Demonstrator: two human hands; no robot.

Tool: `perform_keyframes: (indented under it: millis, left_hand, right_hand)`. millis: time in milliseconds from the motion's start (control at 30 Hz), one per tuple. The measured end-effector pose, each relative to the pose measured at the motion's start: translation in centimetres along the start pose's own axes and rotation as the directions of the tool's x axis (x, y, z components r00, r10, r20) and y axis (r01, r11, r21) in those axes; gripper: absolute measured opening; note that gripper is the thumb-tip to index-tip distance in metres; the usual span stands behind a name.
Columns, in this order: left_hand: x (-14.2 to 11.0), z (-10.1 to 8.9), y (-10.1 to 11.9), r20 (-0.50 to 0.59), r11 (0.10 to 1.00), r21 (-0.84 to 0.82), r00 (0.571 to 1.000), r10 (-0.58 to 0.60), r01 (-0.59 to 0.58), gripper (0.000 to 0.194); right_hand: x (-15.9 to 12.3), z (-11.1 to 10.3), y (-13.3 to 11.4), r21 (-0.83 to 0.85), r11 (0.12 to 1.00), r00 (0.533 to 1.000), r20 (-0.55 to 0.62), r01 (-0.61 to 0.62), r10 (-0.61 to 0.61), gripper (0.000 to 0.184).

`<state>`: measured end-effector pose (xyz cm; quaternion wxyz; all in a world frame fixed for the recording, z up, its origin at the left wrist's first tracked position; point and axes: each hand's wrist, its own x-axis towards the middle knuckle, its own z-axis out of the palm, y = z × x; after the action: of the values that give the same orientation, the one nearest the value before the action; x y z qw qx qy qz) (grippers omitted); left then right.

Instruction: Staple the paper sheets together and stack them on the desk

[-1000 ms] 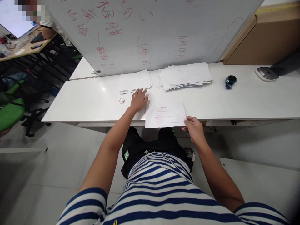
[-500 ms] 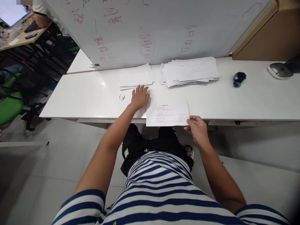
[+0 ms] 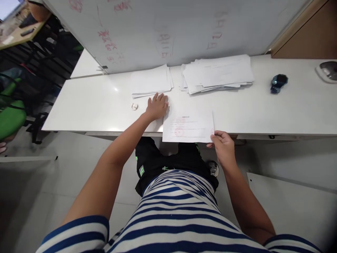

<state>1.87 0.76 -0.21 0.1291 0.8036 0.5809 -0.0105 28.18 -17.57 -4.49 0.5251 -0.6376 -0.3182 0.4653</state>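
Observation:
A printed sheet of paper (image 3: 192, 126) with red round stamps lies at the table's front edge, its near side jutting out over it. My right hand (image 3: 223, 146) pinches the sheet's lower right corner, thumb on top. At the sheet's left side my left hand (image 3: 158, 106) lies palm down with its fingers stretched out, just in front of a small stack of papers (image 3: 151, 80). A larger, uneven paper pile (image 3: 219, 75) sits to the right of that stack. Beside my left hand is a small white ring-shaped object (image 3: 134, 106).
A whiteboard (image 3: 189, 35) with red handwriting stands along the back of the white table (image 3: 263, 112). A dark blue watch-like object (image 3: 279, 83) lies to the right, near a brown box (image 3: 308, 38). At far left are a green chair (image 3: 13, 119) and another desk (image 3: 15, 35).
The camera view has shifted slightly, moving the piles and whiteboard a little in the picture. Both hands keep about the same positions at the sheet.

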Motion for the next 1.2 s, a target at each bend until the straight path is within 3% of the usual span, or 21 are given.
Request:
perform_keyframes:
  millis: [167, 367, 600, 767, 900, 967, 1033, 1100, 1167, 1200]
  left_hand:
    - [-0.8, -0.7, 0.4, -0.057, 1.0, -0.017, 0.998, -0.002, 0.001, 0.054]
    - [-1.6, -1.1, 0.1, -0.224, 0.986, -0.158, 0.975, 0.013, -0.05, 0.055]
    - [-4.2, -1.7, -0.2, -0.515, 0.913, -0.4, 0.843, -0.157, -0.075, 0.058]
    - [-7.1, -0.2, -1.6, -0.553, 0.945, -0.322, 0.823, -0.132, -0.065, 0.052]
    - [-10.1, 0.4, -0.2, -0.58, 0.893, -0.44, 0.789, -0.203, -0.094, 0.045]
    - [-11.9, 0.9, 1.9, -0.528, 0.782, -0.612, 0.797, -0.293, -0.118, 0.039]
    - [-13.6, 1.7, 4.4, -0.377, 0.547, -0.829, 0.841, -0.389, -0.118, 0.032]
    - [-15.0, 2.8, 6.6, -0.146, 0.175, -0.982, 0.887, -0.438, -0.075, 0.036]
    - [-16.0, 3.5, 8.1, 0.099, -0.19, -0.981, 0.939, -0.329, 0.037, 0.047]
    - [-16.5, 3.6, 8.5, 0.19, -0.324, -0.939, 0.957, -0.217, 0.113, 0.051]
  right_hand:
    - [0.2, 0.1, 0.2, 0.021, 1.0, 1.0, -0.001, -0.015, 0.015, 0.027]
    - [0.2, 0.1, 0.4, -0.009, 1.0, 1.0, -0.005, -0.005, 0.005, 0.028]
    - [-0.2, 0.1, -0.1, -0.044, 0.999, 1.0, 0.013, 0.011, -0.01, 0.029]
    - [-0.9, -1.1, -1.0, -0.04, 0.998, 0.999, 0.002, 0.053, -0.053, 0.033]
    - [-1.5, -2.2, -2.2, -0.022, 0.994, 0.994, -0.029, 0.103, -0.103, 0.033]
    - [-1.9, -2.5, -3.0, -0.004, 0.99, 0.989, -0.034, 0.143, -0.143, 0.031]
    - [-2.4, -2.7, -4.0, 0.031, 0.981, 0.981, -0.031, 0.19, -0.189, 0.029]
    - [-3.1, -2.8, -5.0, 0.075, 0.971, 0.974, -0.011, 0.227, -0.227, 0.028]
    - [-3.7, -2.9, -5.8, 0.096, 0.967, 0.97, 0.043, 0.236, -0.241, 0.028]
    - [-4.0, -3.0, -6.2, 0.096, 0.967, 0.967, 0.077, 0.234, -0.242, 0.028]
